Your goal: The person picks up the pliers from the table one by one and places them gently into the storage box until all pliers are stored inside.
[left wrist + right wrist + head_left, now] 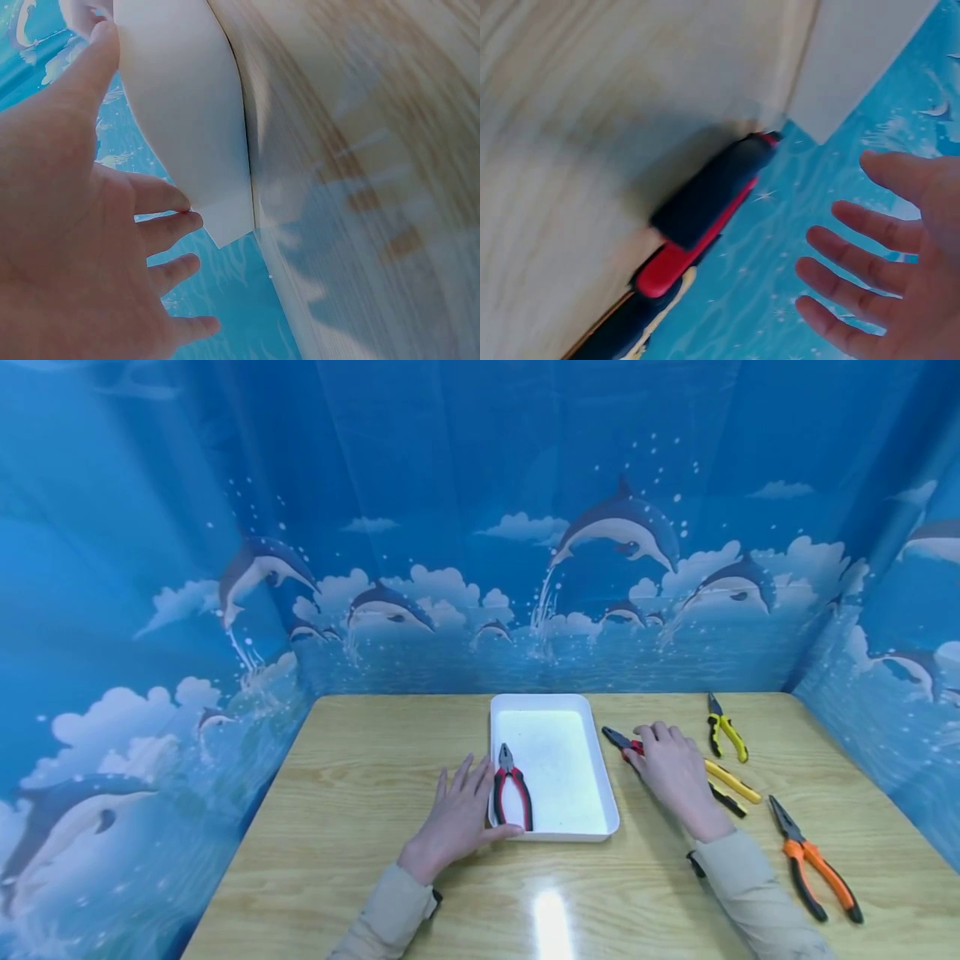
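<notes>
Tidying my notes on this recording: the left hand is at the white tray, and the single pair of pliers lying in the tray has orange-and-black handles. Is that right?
Not quite: the head view shows that the pliers in the white tray have red-and-black handles, not orange-and-black. The left hand is at the tray, as you say.

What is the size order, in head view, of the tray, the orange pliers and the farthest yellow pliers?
1. White tray
2. Orange pliers
3. Farthest yellow pliers
Orange pliers lie nearer the camera; true sizes are unsure.
</notes>
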`<move>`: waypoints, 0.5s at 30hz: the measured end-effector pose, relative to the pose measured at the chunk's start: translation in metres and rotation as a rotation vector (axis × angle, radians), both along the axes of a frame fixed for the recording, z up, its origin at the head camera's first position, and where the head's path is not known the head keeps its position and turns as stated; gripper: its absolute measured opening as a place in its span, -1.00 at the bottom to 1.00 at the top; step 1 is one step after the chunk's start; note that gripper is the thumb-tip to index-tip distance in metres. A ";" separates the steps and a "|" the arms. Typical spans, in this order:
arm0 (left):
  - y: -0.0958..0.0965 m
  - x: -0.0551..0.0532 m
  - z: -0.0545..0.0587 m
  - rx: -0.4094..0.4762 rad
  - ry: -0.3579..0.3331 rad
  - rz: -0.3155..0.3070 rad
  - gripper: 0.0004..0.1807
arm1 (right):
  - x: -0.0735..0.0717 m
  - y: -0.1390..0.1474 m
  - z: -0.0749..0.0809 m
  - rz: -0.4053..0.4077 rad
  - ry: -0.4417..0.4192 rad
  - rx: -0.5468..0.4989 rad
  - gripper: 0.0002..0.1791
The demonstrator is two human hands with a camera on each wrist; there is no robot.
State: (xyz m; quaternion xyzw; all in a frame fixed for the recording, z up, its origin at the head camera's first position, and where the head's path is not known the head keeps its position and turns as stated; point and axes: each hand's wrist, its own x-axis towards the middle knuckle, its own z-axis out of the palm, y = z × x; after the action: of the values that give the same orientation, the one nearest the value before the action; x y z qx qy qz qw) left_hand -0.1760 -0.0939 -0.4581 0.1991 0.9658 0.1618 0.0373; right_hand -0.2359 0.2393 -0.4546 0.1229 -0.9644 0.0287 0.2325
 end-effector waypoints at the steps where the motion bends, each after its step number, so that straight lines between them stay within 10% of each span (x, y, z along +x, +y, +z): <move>1: 0.000 0.000 0.000 0.000 0.003 -0.001 0.15 | -0.001 0.002 -0.002 -0.002 -0.011 0.014 -0.54; 15: -0.001 0.000 -0.002 0.000 0.016 -0.003 0.14 | -0.012 0.013 -0.015 -0.081 -0.239 0.169 -0.42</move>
State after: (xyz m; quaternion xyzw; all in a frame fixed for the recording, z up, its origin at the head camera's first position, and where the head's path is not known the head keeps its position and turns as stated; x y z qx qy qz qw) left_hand -0.1764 -0.0945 -0.4599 0.2020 0.9657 0.1603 0.0299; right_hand -0.2478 0.2524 -0.4694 0.0988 -0.9883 -0.0475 0.1056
